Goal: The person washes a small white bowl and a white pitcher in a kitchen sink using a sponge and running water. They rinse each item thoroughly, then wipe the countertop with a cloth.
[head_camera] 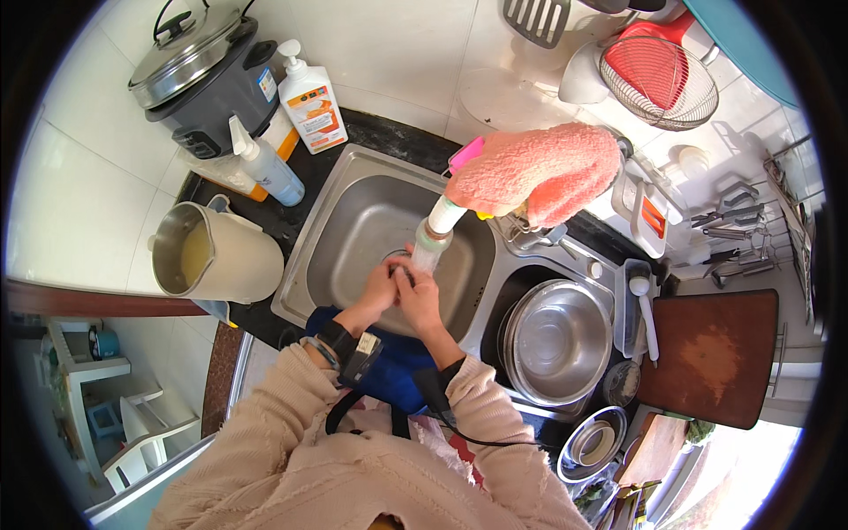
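My left hand [379, 291] and my right hand [420, 298] meet over the left basin of a stainless steel sink [344, 225]. Their fingers touch and overlap, so whether anything small is between them is hidden. Just above my right hand is the clear nozzle of a faucet extension [434, 233], and water seems to run from it onto the fingers. A pink towel [530, 165] is draped over the faucet's spout. Partly behind my fingers lies the basin's drain [396, 257].
Left of the sink stand a beige pitcher [252, 262] holding yellowish liquid, a spray bottle [275, 175], a pump bottle [315, 109] and a grey electric cooker [212, 109]. Stacked steel bowls [560, 341] fill the right basin. Beyond them leans a brown cutting board [709, 358].
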Motion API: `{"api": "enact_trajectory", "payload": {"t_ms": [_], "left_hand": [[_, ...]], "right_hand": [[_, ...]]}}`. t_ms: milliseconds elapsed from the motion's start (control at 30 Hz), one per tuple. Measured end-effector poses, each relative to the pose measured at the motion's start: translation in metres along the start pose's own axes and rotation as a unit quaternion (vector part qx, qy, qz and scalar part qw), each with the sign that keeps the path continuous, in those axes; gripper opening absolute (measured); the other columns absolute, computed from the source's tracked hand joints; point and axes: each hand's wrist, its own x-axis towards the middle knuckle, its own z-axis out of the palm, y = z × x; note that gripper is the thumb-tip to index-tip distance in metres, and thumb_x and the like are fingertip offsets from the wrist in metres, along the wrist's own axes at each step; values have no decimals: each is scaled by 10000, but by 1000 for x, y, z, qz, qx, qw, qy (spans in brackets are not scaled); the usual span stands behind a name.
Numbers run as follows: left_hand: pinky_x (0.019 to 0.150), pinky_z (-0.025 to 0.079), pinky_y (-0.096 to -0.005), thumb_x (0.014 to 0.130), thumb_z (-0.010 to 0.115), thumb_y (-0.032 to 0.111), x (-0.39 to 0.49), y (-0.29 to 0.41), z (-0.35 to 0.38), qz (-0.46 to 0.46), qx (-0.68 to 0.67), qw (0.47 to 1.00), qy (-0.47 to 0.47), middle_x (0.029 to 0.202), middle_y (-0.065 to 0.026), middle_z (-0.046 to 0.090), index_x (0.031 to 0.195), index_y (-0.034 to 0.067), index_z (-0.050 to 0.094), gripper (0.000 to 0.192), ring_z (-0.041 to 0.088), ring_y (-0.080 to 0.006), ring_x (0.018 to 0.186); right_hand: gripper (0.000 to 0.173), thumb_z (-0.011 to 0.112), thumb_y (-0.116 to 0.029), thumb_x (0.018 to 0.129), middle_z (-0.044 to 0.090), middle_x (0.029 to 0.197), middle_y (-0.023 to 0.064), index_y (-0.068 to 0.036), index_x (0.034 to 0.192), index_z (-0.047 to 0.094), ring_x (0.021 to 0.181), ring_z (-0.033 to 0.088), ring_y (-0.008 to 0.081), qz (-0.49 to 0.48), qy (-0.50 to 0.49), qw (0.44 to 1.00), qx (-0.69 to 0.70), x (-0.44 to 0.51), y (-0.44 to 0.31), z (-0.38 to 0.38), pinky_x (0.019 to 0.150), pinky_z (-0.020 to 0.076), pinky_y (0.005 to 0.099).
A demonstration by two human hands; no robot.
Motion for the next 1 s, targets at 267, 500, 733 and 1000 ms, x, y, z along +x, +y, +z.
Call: {"api": "enact_trajectory", "payload": {"t_ms": [267, 500, 733, 1000], "left_hand": [[480, 497, -361, 928, 508, 132, -12, 7, 0, 150, 111, 981, 56, 661, -163, 641, 967, -11, 602, 175, 654, -249, 539], [497, 500, -329, 904, 544, 95, -15, 21, -3, 178, 122, 976, 10, 685, -134, 660, 1046, -45, 627, 216, 642, -187, 519], [562, 512, -265, 927, 559, 76, -18, 27, -2, 94, 110, 989, -23, 849, -90, 689, 1191, -44, 603, 293, 623, -103, 667], [792, 569, -311, 970, 503, 70, -3, 8, 5, 107, -69, 990, -53, 1087, -80, 630, 1292, -13, 537, 334, 623, -127, 903]], "right_hand": [[369, 529, -210, 971, 630, 965, 8, -68, 1309, 565, 716, 533, 78, 181, -74, 960, 200, 5, -3, -3, 594, 469, 265], [395, 501, -260, 992, 579, 900, -32, -122, 1361, 530, 736, 532, 90, 321, -24, 911, 257, 5, -14, -5, 621, 453, 261], [176, 442, -98, 903, 650, 868, 119, -31, 980, 585, 695, 645, 214, 279, 85, 904, 314, 10, -24, -7, 582, 523, 327], [394, 429, -188, 1004, 602, 1058, 109, -23, 1362, 440, 948, 579, 211, 239, 72, 890, 382, 12, -13, -13, 889, 464, 345]]}}
